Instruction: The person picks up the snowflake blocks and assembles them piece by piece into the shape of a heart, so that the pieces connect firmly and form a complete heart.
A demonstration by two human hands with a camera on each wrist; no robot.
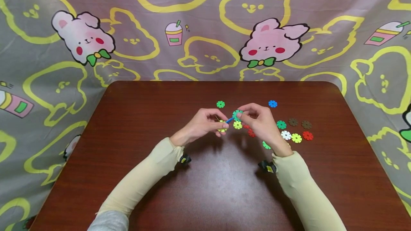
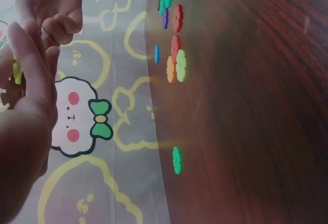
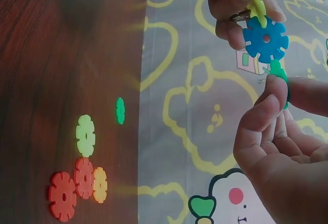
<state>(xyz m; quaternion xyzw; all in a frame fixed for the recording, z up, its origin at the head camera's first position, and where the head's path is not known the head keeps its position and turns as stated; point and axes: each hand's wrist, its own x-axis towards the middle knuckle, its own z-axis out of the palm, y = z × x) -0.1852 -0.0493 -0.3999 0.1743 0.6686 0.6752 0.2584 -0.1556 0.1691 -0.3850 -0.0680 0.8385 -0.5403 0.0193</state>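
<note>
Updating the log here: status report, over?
Left hand holding yellow disc. Right hand pinching green disc. Blue disc bridging both. Nothing visibly in the way.

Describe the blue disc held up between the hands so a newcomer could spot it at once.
Above the brown table, find the left hand and right hand, close together. Between them is a notched blue disc with a round central hole. A yellow disc meets one edge and a green disc the opposite, unlike the other blue disc, lying on the table.
</note>
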